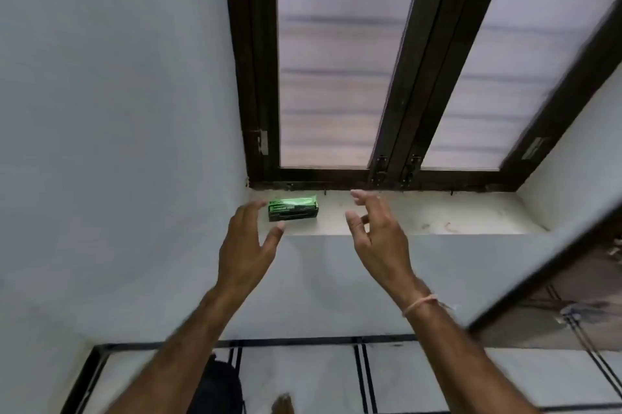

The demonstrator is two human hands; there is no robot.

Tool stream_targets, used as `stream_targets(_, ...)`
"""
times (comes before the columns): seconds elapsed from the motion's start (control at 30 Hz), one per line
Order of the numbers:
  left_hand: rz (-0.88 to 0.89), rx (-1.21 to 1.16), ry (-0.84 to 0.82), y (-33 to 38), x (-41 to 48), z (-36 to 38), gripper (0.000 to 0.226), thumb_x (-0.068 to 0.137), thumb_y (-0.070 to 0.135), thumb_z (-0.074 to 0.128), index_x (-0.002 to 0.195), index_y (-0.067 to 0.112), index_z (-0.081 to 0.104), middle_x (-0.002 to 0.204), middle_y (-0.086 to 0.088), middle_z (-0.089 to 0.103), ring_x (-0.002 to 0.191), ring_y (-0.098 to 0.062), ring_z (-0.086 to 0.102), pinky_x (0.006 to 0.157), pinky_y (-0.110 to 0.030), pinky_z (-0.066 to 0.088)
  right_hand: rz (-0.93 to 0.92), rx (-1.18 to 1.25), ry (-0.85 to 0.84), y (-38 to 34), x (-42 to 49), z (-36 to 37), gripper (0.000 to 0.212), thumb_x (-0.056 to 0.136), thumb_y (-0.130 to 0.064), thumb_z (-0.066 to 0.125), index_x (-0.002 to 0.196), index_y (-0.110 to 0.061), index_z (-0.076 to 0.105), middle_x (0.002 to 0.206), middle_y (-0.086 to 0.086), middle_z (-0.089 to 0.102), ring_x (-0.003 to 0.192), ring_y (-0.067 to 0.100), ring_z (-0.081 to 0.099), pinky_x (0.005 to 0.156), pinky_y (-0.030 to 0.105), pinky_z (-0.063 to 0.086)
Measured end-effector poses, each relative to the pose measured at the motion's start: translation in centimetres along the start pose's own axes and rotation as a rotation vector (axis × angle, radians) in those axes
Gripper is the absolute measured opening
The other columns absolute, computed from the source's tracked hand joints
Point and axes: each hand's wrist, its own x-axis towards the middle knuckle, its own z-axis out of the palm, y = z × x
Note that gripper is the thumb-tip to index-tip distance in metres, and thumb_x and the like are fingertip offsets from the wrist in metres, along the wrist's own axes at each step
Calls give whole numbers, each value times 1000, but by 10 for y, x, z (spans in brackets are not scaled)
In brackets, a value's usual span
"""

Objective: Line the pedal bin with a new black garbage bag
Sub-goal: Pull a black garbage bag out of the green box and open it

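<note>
The green box (293, 209) lies flat on the sill (437, 215), long axis along the window. Left hand (247, 238) and right hand (378, 232) hover spread, empty.

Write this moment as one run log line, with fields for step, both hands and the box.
step: reaching for box | left hand: open, near green box | right hand: open, empty | box: on window sill

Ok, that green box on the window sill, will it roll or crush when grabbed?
The green box looks flat-sided, lying on its long face on the sill, so it probably won't roll. It looks like thin card, so likely light, and a hard squeeze may dent it. Left hand is open beside it.
</note>
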Motion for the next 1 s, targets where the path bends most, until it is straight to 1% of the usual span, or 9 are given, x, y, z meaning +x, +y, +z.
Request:
stream_targets(0.17,-101,46,-89,-28,73,64,55,99,41,66,147,19,49,146,-4,54,132,-21,52,92,-28,45,184,40,-133,44,49,52,35,107,-34,57,140,-25,59,131,-4,62,93,8,66,84,39,61)
stream_targets(0.4,-239,313,-305,-66,141,125,67,96,46,68,155,27,44,163,-8,37,151,-28,30,110,-49,43,210,126,-412,98,118,128,46,103,-31,65,148,-24,55,139,-2,57,90,8,66,90,29,55)
stream_targets(0.5,-278,337,-359,-78,152,138,65,93,48,72,151,29,51,156,-8,44,148,-28,33,109,-47,45,195,190,-560,115,140,154,55,101,-27,68,153,-21,50,141,2,54,103,10,62,102,32,54)
stream_targets(0.57,-287,335,-373,-83,156,141,66,88,48,76,148,30,54,146,-6,53,141,-28,39,104,-44,47,139,188,-620,125,152,167,52,99,-26,71,148,-17,56,134,5,58,110,9,54,99,22,46)
stream_targets(0.63,-290,332,-388,-86,156,142,65,85,47,79,145,31,57,136,-3,59,134,-26,44,97,-41,50,111,195,-639,133,159,175,44,95,-26,75,136,-15,63,124,4,63,107,12,57,91,21,44)
stream_targets(0.8,-337,200,-336,-89,154,138,63,84,43,81,140,24,62,121,-3,64,120,-23,48,82,-30,41,219,404,-608,148,169,173,28,91,-27,80,117,-25,69,110,-6,71,93,16,69,79,32,60)
stream_targets(0.9,-376,85,-260,-86,152,133,64,81,49,79,138,24,64,117,3,64,113,-18,49,83,-15,36,348,529,-593,159,180,164,23,91,-15,79,112,-23,71,109,-1,74,96,25,73,87,46,62)
stream_targets(0.93,-384,57,-241,-84,152,131,65,79,50,77,137,26,64,117,5,63,112,-16,50,84,-14,36,332,501,-579,162,183,161,25,91,-13,79,113,-21,72,112,-1,72,98,22,72,90,45,62)
stream_targets(1.0,-388,27,-214,-80,153,130,65,76,49,76,136,28,65,117,8,64,112,-16,52,86,-17,39,222,382,-539,165,185,157,29,90,-15,80,118,-20,72,119,-5,63,106,13,64,95,31,58)
